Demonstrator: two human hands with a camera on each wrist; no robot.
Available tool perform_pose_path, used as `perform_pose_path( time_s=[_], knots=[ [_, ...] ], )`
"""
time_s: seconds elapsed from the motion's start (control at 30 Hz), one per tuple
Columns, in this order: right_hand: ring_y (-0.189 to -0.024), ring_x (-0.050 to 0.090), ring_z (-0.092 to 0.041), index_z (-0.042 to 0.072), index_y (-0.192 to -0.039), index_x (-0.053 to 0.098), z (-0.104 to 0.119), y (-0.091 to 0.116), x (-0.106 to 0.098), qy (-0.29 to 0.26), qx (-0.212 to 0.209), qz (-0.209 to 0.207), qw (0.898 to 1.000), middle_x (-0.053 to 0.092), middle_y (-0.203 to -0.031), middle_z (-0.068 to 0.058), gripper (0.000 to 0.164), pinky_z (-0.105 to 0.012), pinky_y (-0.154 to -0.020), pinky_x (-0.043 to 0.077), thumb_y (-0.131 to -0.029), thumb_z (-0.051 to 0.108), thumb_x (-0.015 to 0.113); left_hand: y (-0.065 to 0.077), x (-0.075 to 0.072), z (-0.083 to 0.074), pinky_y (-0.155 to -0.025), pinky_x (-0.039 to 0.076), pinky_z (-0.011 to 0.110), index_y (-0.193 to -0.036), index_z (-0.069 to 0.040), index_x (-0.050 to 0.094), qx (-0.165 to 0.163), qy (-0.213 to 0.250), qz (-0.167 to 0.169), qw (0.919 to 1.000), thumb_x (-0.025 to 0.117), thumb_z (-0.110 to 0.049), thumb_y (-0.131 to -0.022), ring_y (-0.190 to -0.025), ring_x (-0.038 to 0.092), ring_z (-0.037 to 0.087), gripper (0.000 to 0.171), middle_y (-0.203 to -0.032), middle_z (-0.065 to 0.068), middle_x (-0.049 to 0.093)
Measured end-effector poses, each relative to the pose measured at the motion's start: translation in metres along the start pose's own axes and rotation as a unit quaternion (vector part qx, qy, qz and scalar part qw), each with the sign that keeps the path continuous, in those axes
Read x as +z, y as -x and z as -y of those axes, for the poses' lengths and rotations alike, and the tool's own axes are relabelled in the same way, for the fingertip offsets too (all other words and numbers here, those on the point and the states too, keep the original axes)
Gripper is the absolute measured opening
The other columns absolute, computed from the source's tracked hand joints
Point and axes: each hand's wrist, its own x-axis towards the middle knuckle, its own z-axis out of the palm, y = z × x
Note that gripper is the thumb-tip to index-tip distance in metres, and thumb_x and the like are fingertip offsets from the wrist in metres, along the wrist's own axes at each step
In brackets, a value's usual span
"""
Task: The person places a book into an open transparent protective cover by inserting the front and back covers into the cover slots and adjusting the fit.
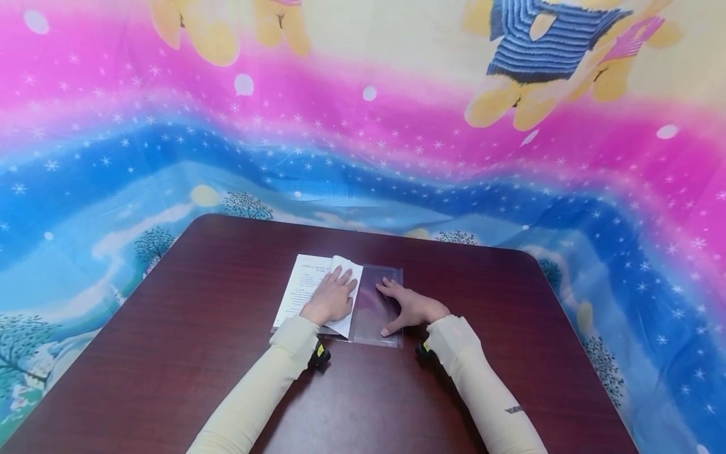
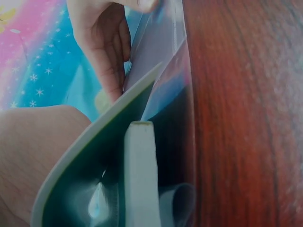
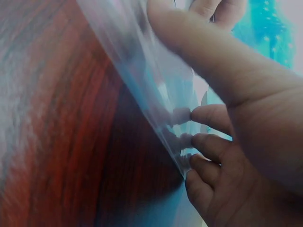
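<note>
Sleeve (image 1: 365,331) sits on the table (image 1: 170,353), its exposed half just right of the booklet (image 1: 292,290), long axis pointing away from us. Right hand (image 1: 411,307) is nearer: fingers spread and relaxed, tips touching the plastic, nothing grasped. Left hand (image 1: 331,299) rests on the booklet, fingers extended. We see thin, glossy, transparent plastic with reflective edges; booklet pages white, printed.
</note>
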Motion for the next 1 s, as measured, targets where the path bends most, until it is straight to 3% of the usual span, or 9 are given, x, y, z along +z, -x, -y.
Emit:
perform_pose_path(
  time_s=[0.27,0.4,0.53,0.7,0.83,1.0],
  knots=[
    [-0.158,0.007,-0.036,0.016,-0.163,0.026,-0.003,0.0,-0.001,0.005,-0.007,0.005,1.0,0.008,-0.172,-0.011,0.117,-0.059,-0.122,0.025,-0.07,0.034,0.095,0.001,-0.002,0.006,-0.125,0.019,0.054,-0.15,-0.003,0.049,0.006,0.012,-0.006,0.9999,0.05,-0.023,-0.103,-0.156,0.019,0.036,0.051,-0.164,0.016,0.033],
    [-0.157,0.008,-0.036,0.017,-0.163,0.027,-0.004,0.001,-0.001,0.0,-0.007,0.004,1.0,0.008,-0.172,-0.011,0.117,-0.059,-0.122,0.024,-0.07,0.034,0.095,0.0,-0.006,0.013,-0.126,0.016,0.055,-0.153,-0.008,0.047,0.017,0.013,0.021,0.9996,0.055,-0.035,-0.1,-0.156,0.015,0.038,0.06,-0.166,0.014,0.029],
    [-0.157,0.007,-0.036,0.017,-0.163,0.027,-0.005,0.001,0.0,-0.002,-0.007,0.004,1.0,0.008,-0.172,-0.01,0.116,-0.059,-0.122,0.024,-0.07,0.034,0.095,-0.002,-0.009,0.023,-0.125,0.014,0.056,-0.153,-0.01,0.048,0.043,0.025,0.037,0.9981,0.057,-0.042,-0.093,-0.156,0.011,0.04,0.068,-0.167,0.013,0.028],
    [-0.157,0.007,-0.036,0.018,-0.163,0.026,-0.007,0.001,-0.001,0.002,-0.01,0.005,1.0,0.007,-0.172,-0.01,0.117,-0.058,-0.122,0.024,-0.07,0.034,0.095,-0.004,-0.013,0.034,-0.125,0.014,0.057,-0.152,-0.008,0.049,0.084,0.031,0.043,0.995,0.06,-0.039,-0.089,-0.156,0.011,0.042,0.071,-0.167,0.016,0.027],
    [-0.157,0.007,-0.036,0.019,-0.163,0.026,-0.008,0.0,-0.001,0.003,-0.01,0.005,1.0,0.006,-0.172,-0.01,0.117,-0.058,-0.122,0.025,-0.07,0.035,0.095,-0.005,-0.014,0.039,-0.125,0.016,0.057,-0.151,-0.006,0.049,0.111,0.011,0.04,0.9929,0.063,-0.037,-0.089,-0.155,0.015,0.043,0.071,-0.165,0.017,0.029],
    [-0.158,0.006,-0.034,0.021,-0.163,0.025,-0.008,0.0,0.0,0.002,-0.001,0.01,1.0,0.005,-0.173,-0.007,0.116,-0.058,-0.122,0.024,-0.071,0.034,0.094,-0.006,-0.013,0.039,-0.125,0.017,0.057,-0.153,-0.006,0.047,0.116,-0.006,0.047,0.9922,0.062,-0.041,-0.093,-0.155,0.015,0.043,0.071,-0.165,0.017,0.029]
  ],
)
